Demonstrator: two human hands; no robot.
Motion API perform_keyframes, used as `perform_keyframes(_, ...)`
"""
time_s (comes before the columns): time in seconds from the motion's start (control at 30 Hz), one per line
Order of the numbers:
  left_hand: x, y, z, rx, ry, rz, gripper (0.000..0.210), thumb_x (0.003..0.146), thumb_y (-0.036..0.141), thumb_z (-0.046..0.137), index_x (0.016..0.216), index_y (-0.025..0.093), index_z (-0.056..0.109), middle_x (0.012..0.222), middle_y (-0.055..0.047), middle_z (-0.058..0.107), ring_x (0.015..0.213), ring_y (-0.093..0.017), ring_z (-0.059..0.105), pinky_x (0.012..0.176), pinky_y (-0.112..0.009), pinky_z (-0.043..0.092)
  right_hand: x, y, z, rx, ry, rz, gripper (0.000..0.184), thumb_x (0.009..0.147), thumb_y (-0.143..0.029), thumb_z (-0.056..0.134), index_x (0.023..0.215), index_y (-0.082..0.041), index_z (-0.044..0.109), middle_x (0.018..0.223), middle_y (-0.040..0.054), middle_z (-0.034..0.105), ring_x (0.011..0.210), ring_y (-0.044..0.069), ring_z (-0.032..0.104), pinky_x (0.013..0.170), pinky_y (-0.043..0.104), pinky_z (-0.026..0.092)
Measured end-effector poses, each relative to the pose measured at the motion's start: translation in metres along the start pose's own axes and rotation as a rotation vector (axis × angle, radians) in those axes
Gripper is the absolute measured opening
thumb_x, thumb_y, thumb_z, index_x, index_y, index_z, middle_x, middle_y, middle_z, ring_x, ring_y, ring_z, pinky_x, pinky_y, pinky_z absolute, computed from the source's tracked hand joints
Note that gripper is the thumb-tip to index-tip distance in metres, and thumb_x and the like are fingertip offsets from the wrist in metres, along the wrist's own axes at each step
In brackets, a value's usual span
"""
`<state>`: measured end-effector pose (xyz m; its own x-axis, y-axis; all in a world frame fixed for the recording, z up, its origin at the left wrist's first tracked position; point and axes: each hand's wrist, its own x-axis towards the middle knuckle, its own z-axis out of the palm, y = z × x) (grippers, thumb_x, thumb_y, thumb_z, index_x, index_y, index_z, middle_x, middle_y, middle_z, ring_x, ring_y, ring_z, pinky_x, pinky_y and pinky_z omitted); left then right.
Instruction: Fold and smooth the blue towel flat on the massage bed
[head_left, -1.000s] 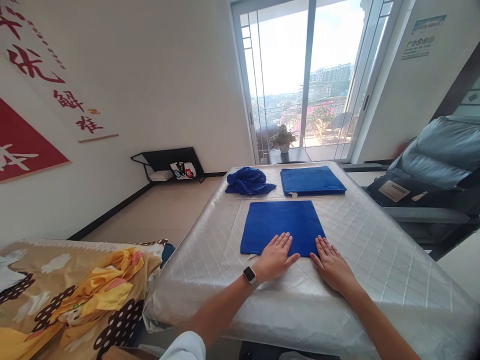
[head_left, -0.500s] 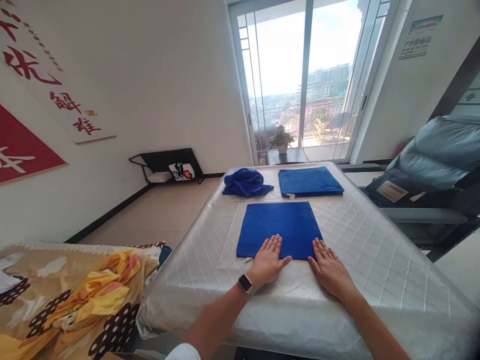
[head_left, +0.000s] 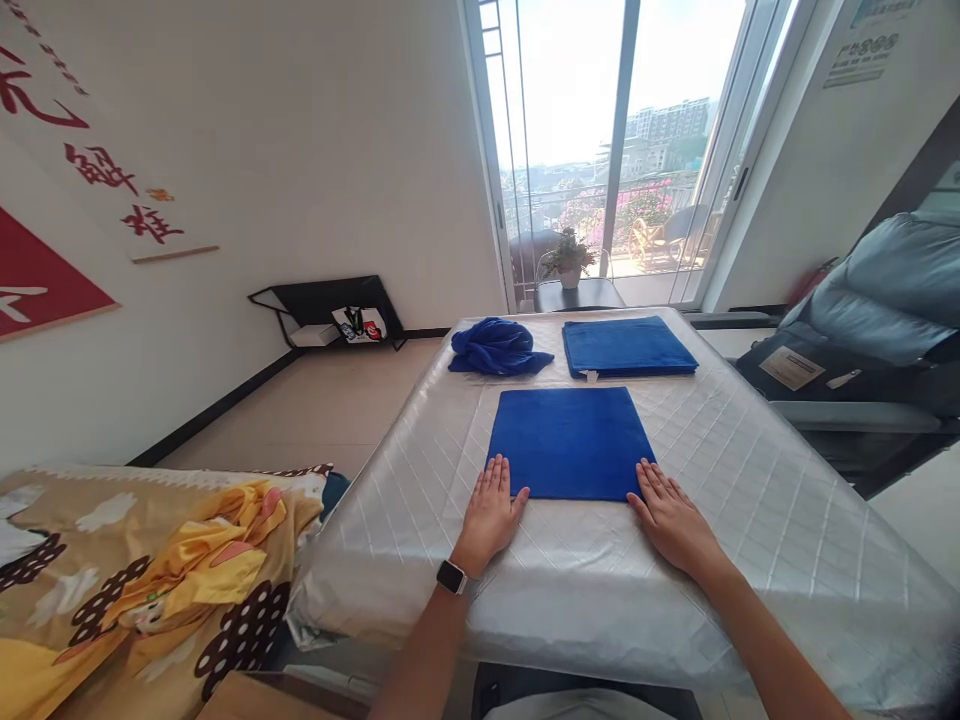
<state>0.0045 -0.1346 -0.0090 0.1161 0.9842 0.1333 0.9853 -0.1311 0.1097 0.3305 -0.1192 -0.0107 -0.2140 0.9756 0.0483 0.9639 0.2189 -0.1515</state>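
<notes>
A blue cloth (head_left: 570,440), folded into a flat rectangle, lies on the silver-covered table (head_left: 405,520) in front of me. My left hand (head_left: 489,515) rests flat on its near left corner, fingers stretched forward. At the near right corner, my right hand (head_left: 671,515) lies flat with its fingertips on the cloth's edge. Both hands are open and grip nothing. Beyond, to the right, is a stack of folded blue cloths (head_left: 630,345) with a small white tag at its front edge. A crumpled blue cloth (head_left: 496,347) sits at the far left.
Left of the table, a yellow garment (head_left: 217,550) lies on a patterned blanket (head_left: 90,545). A dark padded chair (head_left: 862,330) stands at the right. A cardboard box (head_left: 262,697) is by the near left corner. A potted plant (head_left: 570,262) stands before the glass door.
My left hand has slid left along the near edge to the cloth's left corner. My right hand stays at the right corner. The view has tipped slightly downward.
</notes>
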Motion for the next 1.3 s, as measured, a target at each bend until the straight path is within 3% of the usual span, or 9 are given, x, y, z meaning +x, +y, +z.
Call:
perform_keyframes(0.27, -0.003, -0.001, 0.001, -0.011, 0.029, 0.011, 0.071, 0.106, 0.050, 0.014, 0.157, 0.002, 0.024, 0.163, -0.018, 0.024, 0.152, -0.027, 0.020, 0.124, -0.045, 0.025, 0.009, -0.002, -0.012, -0.076, -0.048, 0.004, 0.072, 0.102, -0.052, 0.018, 0.157, -0.009, 0.032, 0.164, 0.0102, 0.025, 0.153, 0.023, 0.019, 0.124, 0.045, 0.020)
perform_keyframes(0.47, -0.002, 0.000, 0.001, 0.000, 0.033, 0.009, 0.066, 0.106, 0.041, 0.015, 0.156, 0.000, 0.026, 0.162, -0.020, 0.025, 0.152, -0.027, 0.021, 0.123, -0.046, 0.026, 0.075, -0.013, -0.036, -0.072, -0.053, -0.022, 0.069, 0.102, -0.047, 0.017, 0.157, -0.009, 0.032, 0.165, 0.0109, 0.024, 0.152, 0.023, 0.020, 0.123, 0.044, 0.021)
perform_keyframes(0.6, -0.004, -0.001, 0.002, 0.025, 0.024, 0.014, 0.065, 0.105, 0.042, 0.016, 0.157, 0.003, 0.024, 0.163, -0.019, 0.025, 0.152, -0.028, 0.022, 0.122, -0.048, 0.028, 0.111, -0.009, -0.025, -0.050, -0.036, 0.063, 0.068, 0.102, -0.043, 0.017, 0.157, -0.005, 0.032, 0.164, 0.0143, 0.025, 0.152, 0.025, 0.021, 0.122, 0.044, 0.020)
perform_keyframes(0.77, 0.003, 0.002, -0.012, 0.056, -0.024, -0.009, 0.076, 0.103, 0.058, 0.013, 0.156, 0.005, 0.031, 0.159, -0.018, 0.035, 0.150, -0.029, 0.028, 0.122, -0.047, 0.027, 0.114, -0.001, -0.002, -0.039, 0.028, 0.084, 0.068, 0.103, -0.043, 0.019, 0.157, -0.003, 0.030, 0.164, 0.0138, 0.026, 0.152, 0.025, 0.022, 0.123, 0.043, 0.017)
perform_keyframes(0.87, 0.026, 0.026, -0.027, 0.042, -0.007, -0.001, 0.082, 0.102, 0.062, 0.009, 0.155, 0.004, 0.033, 0.160, -0.018, 0.034, 0.150, -0.029, 0.028, 0.123, -0.045, 0.025, 0.113, 0.000, 0.000, -0.038, 0.024, 0.076, 0.067, 0.103, -0.042, 0.019, 0.157, -0.003, 0.029, 0.165, 0.0136, 0.025, 0.152, 0.025, 0.021, 0.123, 0.043, 0.017)
perform_keyframes(0.97, 0.063, 0.071, -0.033, -0.003, -0.012, 0.178, 0.081, 0.103, 0.060, 0.005, 0.155, 0.003, 0.033, 0.161, -0.018, 0.032, 0.151, -0.026, 0.026, 0.123, -0.042, 0.023, 0.114, 0.001, -0.002, -0.038, 0.006, 0.080, 0.067, 0.103, -0.043, 0.019, 0.157, -0.004, 0.029, 0.165, 0.0135, 0.024, 0.152, 0.026, 0.021, 0.123, 0.045, 0.017)
perform_keyframes(1.13, 0.124, 0.146, -0.007, -0.056, -0.022, 0.429, 0.075, 0.105, 0.053, 0.008, 0.156, 0.003, 0.028, 0.163, -0.017, 0.029, 0.152, -0.023, 0.021, 0.124, -0.037, 0.019, 0.109, 0.007, -0.003, -0.058, 0.002, 0.036, 0.064, 0.103, -0.038, 0.021, 0.158, -0.008, 0.029, 0.165, 0.0121, 0.024, 0.153, 0.025, 0.019, 0.123, 0.045, 0.017)
perform_keyframes(1.2, 0.136, 0.158, 0.007, -0.064, -0.023, 0.424, 0.073, 0.105, 0.052, 0.006, 0.157, 0.004, 0.026, 0.164, -0.015, 0.028, 0.153, -0.022, 0.019, 0.125, -0.037, 0.017, 0.107, 0.009, -0.002, -0.060, 0.003, 0.038, 0.063, 0.102, -0.037, 0.021, 0.158, -0.008, 0.029, 0.166, 0.0115, 0.023, 0.153, 0.025, 0.019, 0.123, 0.044, 0.018)
perform_keyframes(1.3, 0.144, 0.150, 0.019, -0.071, -0.057, 0.356, 0.076, 0.103, 0.054, 0.001, 0.157, 0.006, 0.028, 0.164, -0.013, 0.028, 0.153, -0.020, 0.020, 0.125, -0.037, 0.016, 0.107, 0.009, -0.001, -0.064, 0.003, 0.057, 0.065, 0.102, -0.038, 0.020, 0.158, -0.006, 0.027, 0.165, 0.0117, 0.023, 0.153, 0.025, 0.019, 0.123, 0.045, 0.018)
